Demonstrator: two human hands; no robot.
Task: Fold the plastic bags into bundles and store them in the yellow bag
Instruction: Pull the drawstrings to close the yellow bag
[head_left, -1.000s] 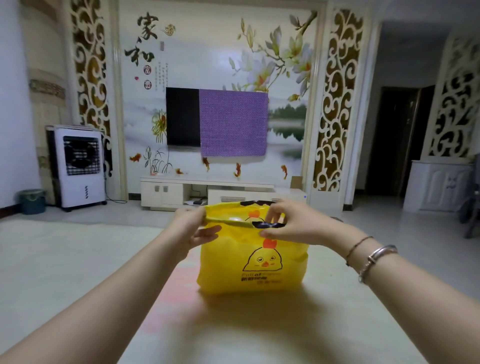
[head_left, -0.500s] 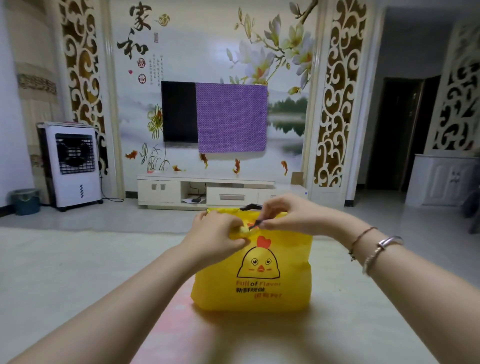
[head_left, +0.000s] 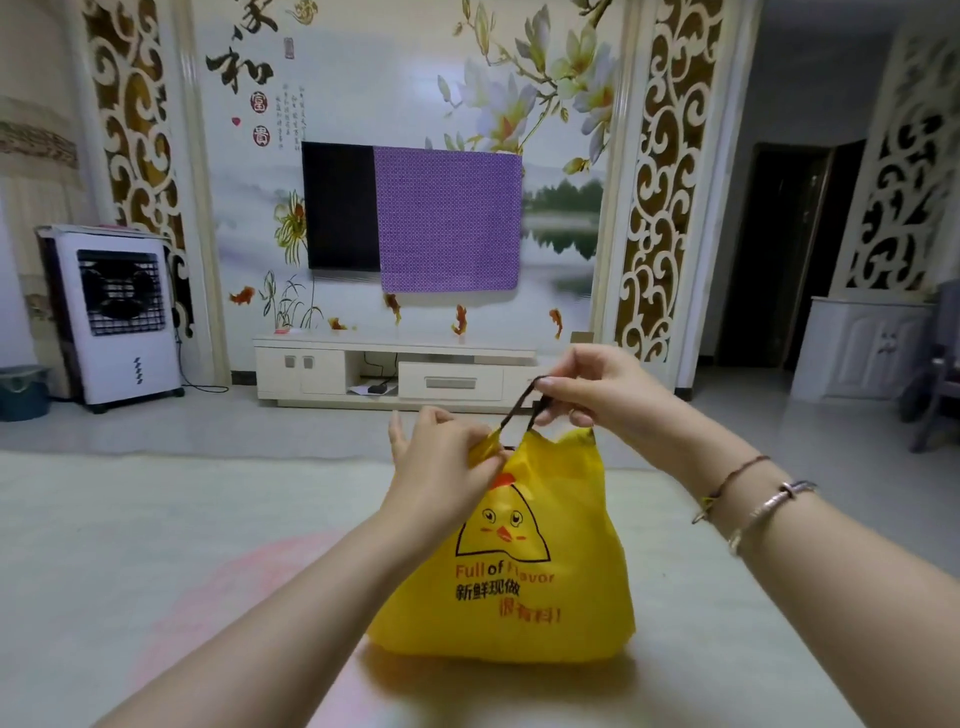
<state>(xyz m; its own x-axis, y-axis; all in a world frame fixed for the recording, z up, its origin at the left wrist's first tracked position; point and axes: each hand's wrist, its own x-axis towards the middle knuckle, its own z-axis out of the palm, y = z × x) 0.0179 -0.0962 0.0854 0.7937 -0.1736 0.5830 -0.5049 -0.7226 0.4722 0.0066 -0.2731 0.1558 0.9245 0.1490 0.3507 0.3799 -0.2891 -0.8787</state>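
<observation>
yellow bag (head_left: 566, 525) reads "full of flavor", "新鲜现做"

You are in the living room of a home. Ahead of you a wall-mounted television (head_left: 340, 205), half covered by a purple cloth (head_left: 447, 218), hangs on a painted mural wall (head_left: 395, 78) with flowers, fish and calligraphy. Below it stands a low white media cabinet (head_left: 384, 371). A white air cooler (head_left: 117, 312) stands at the left, and carved lattice panels (head_left: 667, 171) frame the wall.
</observation>
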